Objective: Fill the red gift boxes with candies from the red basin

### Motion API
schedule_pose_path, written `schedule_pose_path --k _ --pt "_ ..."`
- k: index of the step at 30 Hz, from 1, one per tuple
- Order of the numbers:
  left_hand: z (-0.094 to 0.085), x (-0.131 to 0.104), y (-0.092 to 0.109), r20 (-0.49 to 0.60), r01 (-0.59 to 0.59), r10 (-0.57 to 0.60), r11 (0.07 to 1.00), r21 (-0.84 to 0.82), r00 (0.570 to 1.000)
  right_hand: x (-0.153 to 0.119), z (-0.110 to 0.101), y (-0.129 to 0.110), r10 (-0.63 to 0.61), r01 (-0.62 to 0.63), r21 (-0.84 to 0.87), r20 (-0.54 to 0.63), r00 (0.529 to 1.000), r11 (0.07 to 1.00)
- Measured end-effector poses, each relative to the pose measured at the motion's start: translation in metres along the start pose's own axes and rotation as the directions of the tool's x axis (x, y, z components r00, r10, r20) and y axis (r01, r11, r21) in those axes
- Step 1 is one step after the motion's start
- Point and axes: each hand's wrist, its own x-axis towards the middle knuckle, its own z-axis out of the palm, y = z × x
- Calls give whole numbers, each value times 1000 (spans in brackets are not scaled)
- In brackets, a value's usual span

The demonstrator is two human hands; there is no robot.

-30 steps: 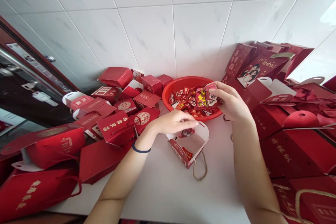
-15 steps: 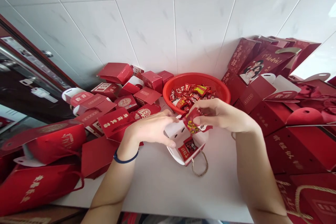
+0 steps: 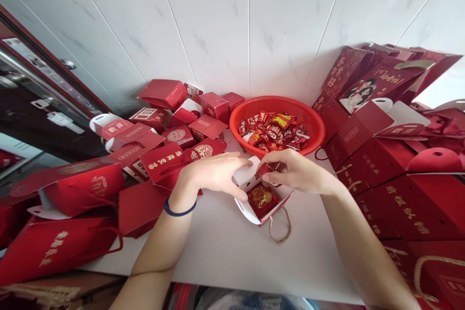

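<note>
A small open box (image 3: 275, 208), red outside and white inside, stands on the white table with a rope handle (image 3: 280, 232) hanging at its near side. Inside lies a red packet with a gold print (image 3: 262, 197). My left hand (image 3: 218, 177), a dark band at its wrist, grips the box's left wall between thumb and fingers. Over the box's right part, my right hand (image 3: 296, 172) pinches a red wrapped sweet (image 3: 271, 173). Just behind the box is a red plastic basket (image 3: 315, 131) of wrapped sweets (image 3: 274, 131).
Many red boxes (image 3: 169, 162) crowd the left side. On the right are stacked red boxes (image 3: 403, 203) and tall gift bags (image 3: 385, 82) against the tiled wall (image 3: 218, 34). A dark door with keys (image 3: 65, 121) is at far left.
My right hand has lowered toward the box, and a gold-printed packet now lies inside. Another red sweet shows in my right fingers. The view has shifted slightly.
</note>
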Motion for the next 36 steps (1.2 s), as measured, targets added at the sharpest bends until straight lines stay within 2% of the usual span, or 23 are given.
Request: schedule_pose_path --k 5,8,11,15,19,23,29,32,36 --pt "1 -1 -2 -23 -41 40 998 -50 999 4 8 -3 57 -51 -101 55 997 994" --pt "3 0 -4 -31 -55 53 996 -71 998 5 12 -6 89 -69 -138 145 985 988" --pt "3 1 -6 -30 -59 57 996 -72 998 2 10 -9 59 -12 -254 178 982 967" --pt "2 0 -3 -22 -46 45 997 -55 999 -9 0 -14 2 45 -328 144 990 943" --pt "0 -3 1 -16 -25 25 999 -44 1000 -25 -7 -17 34 -24 -423 16 999 906" --pt "1 -5 3 -11 -11 11 999 -42 1000 -39 -1 -12 66 -129 -506 -140 988 853" --pt "3 -10 4 -23 6 -6 999 -39 1000 -58 11 4 102 -226 -495 -265 959 839" --pt "1 -15 8 -58 -69 65 995 -66 996 -63 19 16 86 -255 -434 -371 924 864" --pt "0 -19 15 -70 -230 223 965 -124 972 -60 36 35 10 -201 -320 -510 860 926"
